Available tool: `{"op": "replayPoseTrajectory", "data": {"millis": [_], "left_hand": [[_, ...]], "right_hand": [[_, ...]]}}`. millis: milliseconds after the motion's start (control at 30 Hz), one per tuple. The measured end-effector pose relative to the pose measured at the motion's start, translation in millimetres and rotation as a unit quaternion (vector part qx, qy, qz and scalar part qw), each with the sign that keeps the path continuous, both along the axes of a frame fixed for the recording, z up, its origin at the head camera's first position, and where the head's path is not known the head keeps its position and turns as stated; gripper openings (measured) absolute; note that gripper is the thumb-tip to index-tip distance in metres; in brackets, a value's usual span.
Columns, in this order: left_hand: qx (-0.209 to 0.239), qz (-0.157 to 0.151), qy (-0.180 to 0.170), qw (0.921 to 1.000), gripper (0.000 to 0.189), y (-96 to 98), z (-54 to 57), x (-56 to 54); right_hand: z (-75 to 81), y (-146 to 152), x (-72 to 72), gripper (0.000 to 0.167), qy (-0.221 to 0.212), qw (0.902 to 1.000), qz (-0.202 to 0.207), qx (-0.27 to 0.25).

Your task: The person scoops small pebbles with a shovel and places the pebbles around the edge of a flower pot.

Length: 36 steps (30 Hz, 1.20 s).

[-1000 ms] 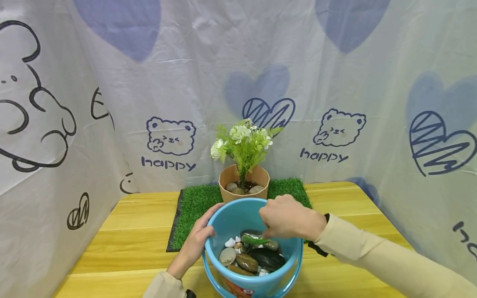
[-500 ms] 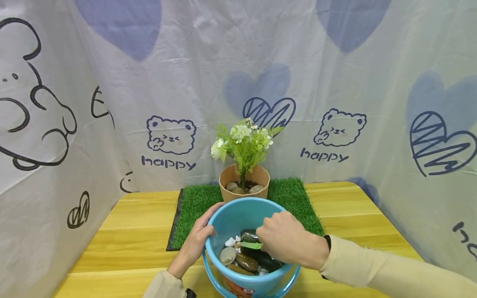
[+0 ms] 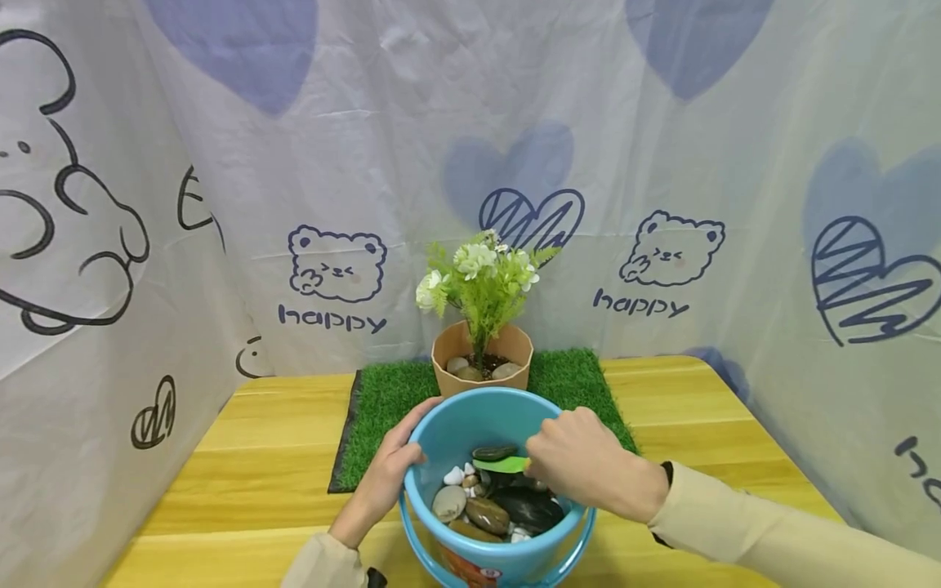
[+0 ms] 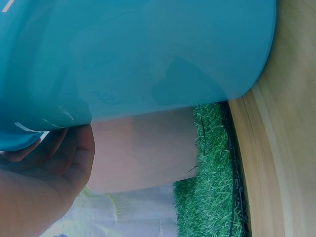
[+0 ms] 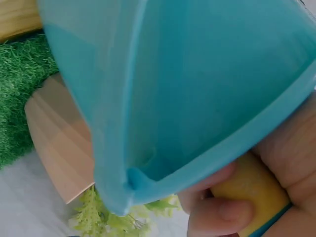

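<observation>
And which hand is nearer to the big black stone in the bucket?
Right. The right hand, holding the green-bladed tool, is above and right of the big black stone; the left hand grips the bucket by its left rim, farther off.

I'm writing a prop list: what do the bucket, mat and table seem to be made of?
Bucket: plastic, smooth and slightly glossy, judging by its even blue wall and soft highlights.
Mat: probably synthetic turf, matte, with dense green blades and a black edge.
Table: smooth wood or laminate; its yellow grain fits either.
</observation>
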<state>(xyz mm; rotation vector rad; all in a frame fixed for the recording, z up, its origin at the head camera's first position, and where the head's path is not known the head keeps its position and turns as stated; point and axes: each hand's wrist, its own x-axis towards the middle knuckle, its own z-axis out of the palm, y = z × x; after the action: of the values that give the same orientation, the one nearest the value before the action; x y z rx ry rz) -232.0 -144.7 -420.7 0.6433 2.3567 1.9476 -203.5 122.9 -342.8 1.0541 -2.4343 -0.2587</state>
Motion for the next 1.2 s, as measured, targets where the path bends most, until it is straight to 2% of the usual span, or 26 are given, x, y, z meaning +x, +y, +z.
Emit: {"op": "replayPoseTrajectory", "data": {"millis": [167, 300, 500, 600, 800, 1000, 1200], "left_hand": [[0.009, 0.009, -0.003, 0.9999, 0.074, 1.5, 1.8, -0.4], [0.007, 0.01, -0.003, 0.9999, 0.073, 1.4, 1.4, -0.7], [-0.001, 0.012, -0.001, 0.9999, 0.073, 1.2, 0.2, -0.6], [-0.003, 0.012, 0.0, 0.9999, 0.073, 1.1, -0.3, -0.5], [-0.006, 0.01, 0.011, 0.9999, 0.074, 1.1, -0.9, -0.3], [-0.008, 0.004, 0.017, 0.9998, 0.073, 1.3, -1.3, -0.6], [-0.008, 0.004, 0.018, 0.9998, 0.073, 1.2, -0.9, -0.9]], "right_hand": [[1.9, 4.0, -6.8, 0.064, 0.004, 0.9998, 0.015, -0.011], [0.5, 11.0, -18.5, 0.059, 0.0, 0.9991, 0.043, -0.008], [-2.9, 23.2, -38.2, 0.037, -0.014, 0.9944, 0.102, -0.02], [-3.9, 27.7, -44.6, 0.031, -0.019, 0.9918, 0.123, -0.029], [-6.8, 32.9, -51.7, 0.027, -0.011, 0.9861, 0.158, -0.048], [-10.2, 36.9, -56.8, 0.016, -0.005, 0.9811, 0.18, -0.071], [-10.6, 39.3, -65.2, 0.02, 0.0, 0.9743, 0.209, -0.084]]}}
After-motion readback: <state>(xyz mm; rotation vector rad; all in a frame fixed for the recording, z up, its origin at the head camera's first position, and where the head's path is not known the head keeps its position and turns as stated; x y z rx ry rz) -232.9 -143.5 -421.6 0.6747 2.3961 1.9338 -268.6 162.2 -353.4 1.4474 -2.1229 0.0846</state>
